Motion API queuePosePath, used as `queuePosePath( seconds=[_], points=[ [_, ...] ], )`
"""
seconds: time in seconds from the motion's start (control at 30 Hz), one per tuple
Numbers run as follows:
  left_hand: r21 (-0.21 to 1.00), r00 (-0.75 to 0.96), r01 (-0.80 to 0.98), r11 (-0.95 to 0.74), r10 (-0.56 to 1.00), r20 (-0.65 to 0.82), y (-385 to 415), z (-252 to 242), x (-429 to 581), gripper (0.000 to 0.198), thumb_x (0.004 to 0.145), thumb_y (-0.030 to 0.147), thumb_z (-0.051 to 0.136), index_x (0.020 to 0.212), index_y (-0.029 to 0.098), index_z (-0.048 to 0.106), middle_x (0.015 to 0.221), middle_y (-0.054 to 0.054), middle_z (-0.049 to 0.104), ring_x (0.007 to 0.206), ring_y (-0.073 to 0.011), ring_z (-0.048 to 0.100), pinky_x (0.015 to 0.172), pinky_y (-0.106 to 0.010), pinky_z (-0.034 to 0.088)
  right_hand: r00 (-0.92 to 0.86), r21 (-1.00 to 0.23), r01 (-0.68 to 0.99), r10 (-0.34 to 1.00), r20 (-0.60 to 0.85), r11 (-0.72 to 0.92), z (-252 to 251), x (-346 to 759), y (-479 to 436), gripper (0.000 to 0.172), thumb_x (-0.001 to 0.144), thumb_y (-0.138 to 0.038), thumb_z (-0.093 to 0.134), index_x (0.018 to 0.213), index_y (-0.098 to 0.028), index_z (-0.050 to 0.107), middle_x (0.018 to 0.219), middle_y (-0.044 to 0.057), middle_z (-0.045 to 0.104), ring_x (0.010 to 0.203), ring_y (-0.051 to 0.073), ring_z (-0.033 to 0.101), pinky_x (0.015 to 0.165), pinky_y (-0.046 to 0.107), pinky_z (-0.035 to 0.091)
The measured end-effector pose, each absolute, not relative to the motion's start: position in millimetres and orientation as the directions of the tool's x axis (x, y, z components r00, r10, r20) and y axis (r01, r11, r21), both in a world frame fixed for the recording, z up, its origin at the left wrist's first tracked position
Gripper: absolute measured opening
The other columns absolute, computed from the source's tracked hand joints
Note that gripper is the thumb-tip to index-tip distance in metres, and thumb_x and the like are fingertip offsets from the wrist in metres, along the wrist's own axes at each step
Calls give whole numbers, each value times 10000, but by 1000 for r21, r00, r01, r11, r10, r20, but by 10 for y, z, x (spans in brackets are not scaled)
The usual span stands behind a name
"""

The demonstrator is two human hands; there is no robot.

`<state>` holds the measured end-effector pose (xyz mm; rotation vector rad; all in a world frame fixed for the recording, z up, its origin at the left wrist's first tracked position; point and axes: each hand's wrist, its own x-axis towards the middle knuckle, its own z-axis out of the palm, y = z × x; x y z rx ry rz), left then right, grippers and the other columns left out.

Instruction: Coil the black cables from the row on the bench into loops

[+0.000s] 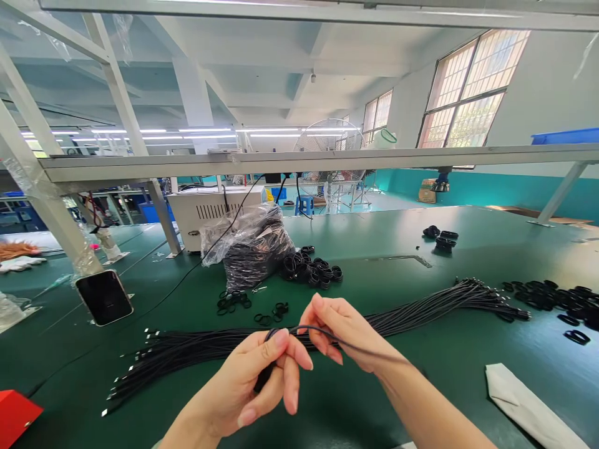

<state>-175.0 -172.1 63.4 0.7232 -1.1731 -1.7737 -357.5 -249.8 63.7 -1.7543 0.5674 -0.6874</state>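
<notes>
My left hand [243, 380] pinches a thin black cable [362, 350] between thumb and forefinger, its other fingers loosely curled. Something black shows partly inside the left palm, mostly hidden by the fingers. From there the cable runs rightward to my right hand [349, 327], whose bent fingers hold it, and its far stretch trails along the right forearm. Behind both hands lies a long bundle of black cables [421, 310] with silvery connector ends at the left and right. A few small black loops [274, 313] lie on the green tabletop just beyond my fingers.
A clear plastic bag [253, 246] of black items stands beyond the bundle, next to piled black coils [313, 269]. More black loops [552, 296] lie at the right. A phone [104, 298] leans on a shelf post at the left; a red object [17, 416] occupies the near left corner.
</notes>
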Motion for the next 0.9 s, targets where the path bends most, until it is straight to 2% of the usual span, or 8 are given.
queuePosePath(
  seconds=[0.1,0.2,0.33,0.47,0.57,0.63,0.77,0.9],
  points=[
    [906,-379,396,-147,-925,15,-1715,708,-1639,353,964,334,454,1014,119,730,559,-48,680,244,28,352,348,-118,231,779,-961,-219,-624,-68,-170,598,-3505,-2379,454,952,-513,381,824,-144,613,551,-40,501,394,60,402,416,181,331],
    [928,-297,354,-112,-955,-2,-1720,785,-1557,334,952,315,483,1091,116,713,683,-77,721,301,18,447,386,-111,323,803,-872,-376,-580,-138,-313,673,-3549,-2135,308,906,-419,516,780,-170,645,595,-27,554,436,74,460,430,188,356],
    [931,-274,335,-145,-960,-51,-1730,810,-1520,325,928,321,527,1031,91,732,765,-107,746,414,-44,580,410,-121,411,543,-724,-268,-721,431,-635,793,-3613,-1991,185,908,-351,530,948,-226,661,902,50,643,841,188,604,720,287,495],
    [906,-331,383,-177,-942,-44,-1716,778,-1525,346,936,337,518,987,77,741,619,-74,714,366,-44,563,401,-110,424,388,-539,-364,-649,654,-760,694,-3573,-2241,556,856,-210,546,1385,-307,405,1389,83,455,1305,273,374,1047,488,341],
    [878,-275,453,-151,-961,-23,-1695,804,-1524,326,945,306,511,1078,88,713,745,-97,758,384,-30,567,411,-96,445,401,-675,-362,-761,511,-644,573,-3535,-2475,279,925,-300,466,1182,-233,549,1076,80,640,1067,246,557,919,422,447],
    [837,-162,539,-91,-987,-2,-1693,858,-1515,316,971,259,461,1166,128,673,1008,-117,757,536,-36,657,496,-73,498,418,-760,-322,-805,421,-564,533,-3518,-2552,261,965,-391,399,998,-211,584,880,51,659,867,204,604,808,344,483],
    [756,38,646,104,-994,104,-1750,959,-1486,388,1010,212,320,1325,174,544,1326,-93,611,1123,-151,637,851,-168,561,508,-766,-341,-792,337,-545,546,-3499,-2469,295,980,-399,373,973,-208,598,980,51,685,888,192,621,795,295,467],
    [741,182,634,221,-974,135,-1846,949,-1484,395,1001,221,346,1349,128,508,1348,-120,588,1246,-216,544,1006,-296,508,704,-644,-468,-696,141,-605,598,-3481,-2213,239,977,-283,378,989,-208,605,940,57,707,805,194,649,691,260,444]
  ],
)
